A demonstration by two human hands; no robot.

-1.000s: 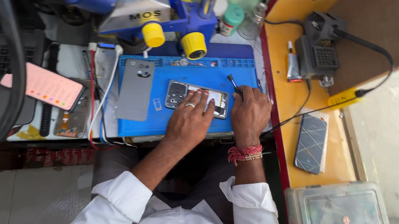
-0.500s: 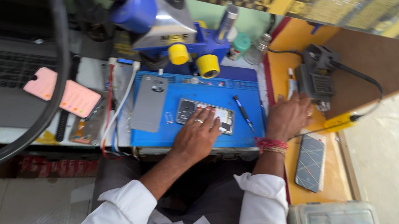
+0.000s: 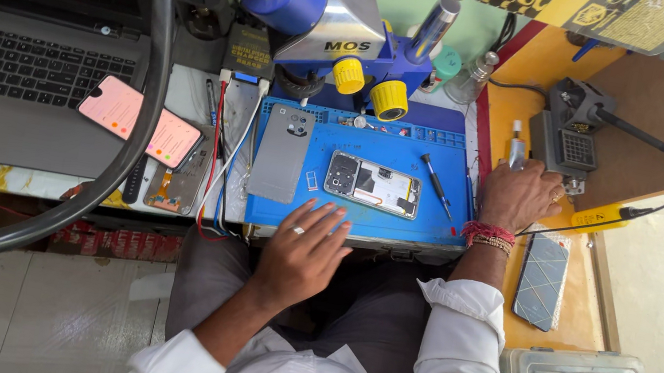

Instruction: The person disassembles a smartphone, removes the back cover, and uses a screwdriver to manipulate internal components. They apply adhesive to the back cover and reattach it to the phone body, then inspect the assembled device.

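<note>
- Blue repair mat (image 3: 434,222) lies on your cluttered bench, under the blue microscope (image 3: 334,12), with a laptop (image 3: 20,62) far to the left.
- Opened phone (image 3: 373,184) is in the middle of the mat, its inside facing up; the grey back cover (image 3: 282,154) lies just beside it on the left.
- Your left hand (image 3: 305,249) has come back from the phone: a second ago it was pressing on it, now it rests at the near edge of the mat, fingers spread and holding nothing.
- Your right hand (image 3: 519,195) has moved off the mat to the right, onto the yellow shelf (image 3: 507,108) near a small white bottle (image 3: 518,150). I cannot tell if its fingers pinch something.
- Screwdriver (image 3: 438,186) lies free on the mat, so I judge the phone work is paused.
</note>
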